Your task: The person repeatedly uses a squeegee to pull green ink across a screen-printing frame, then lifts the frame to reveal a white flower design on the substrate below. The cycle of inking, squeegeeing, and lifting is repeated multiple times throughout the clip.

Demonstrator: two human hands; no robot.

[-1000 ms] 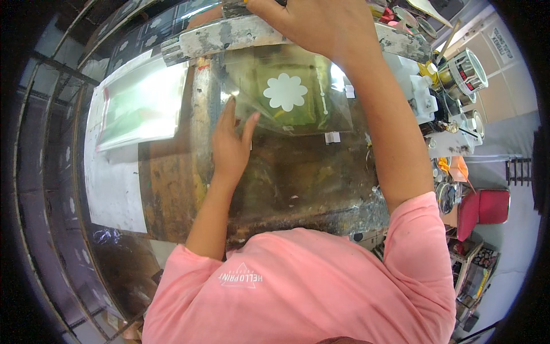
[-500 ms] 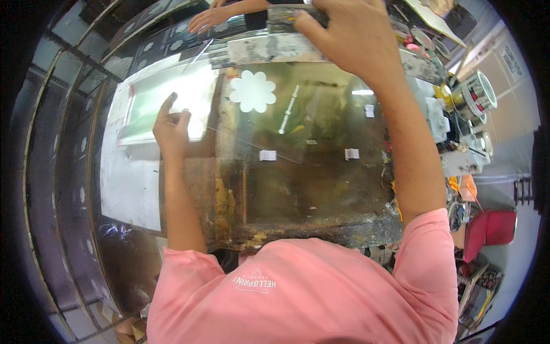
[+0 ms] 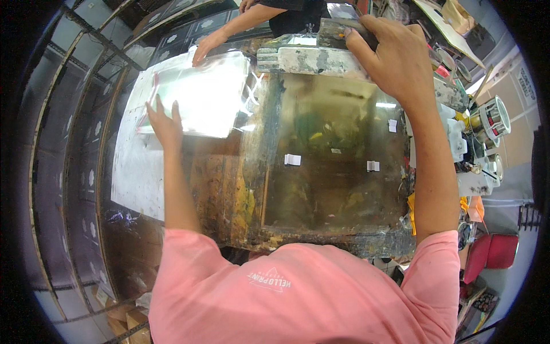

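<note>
My left hand is open, fingers spread, at the near left edge of a pile of glossy clear sheets; bright glare hides much of the pile. I cannot tell whether the fingertips touch it. At the far side, my right hand is closed on a worn grey-brown wooden bar; its far end is hidden by the hand. Between my arms lies a see-through panel, with small white paper tabs on it. Another person's hand reaches to the far edge of the sheets.
A paint-stained wooden table edge runs in front of me. White containers and bottles crowd the right side, with a red chair beyond. Metal racks stand on the left. White board lies under the sheets.
The white flower shape and thin white mark no longer show on the panel. My left fingers have spread from a loose curl. The other person's hand has come down to the sheets.
</note>
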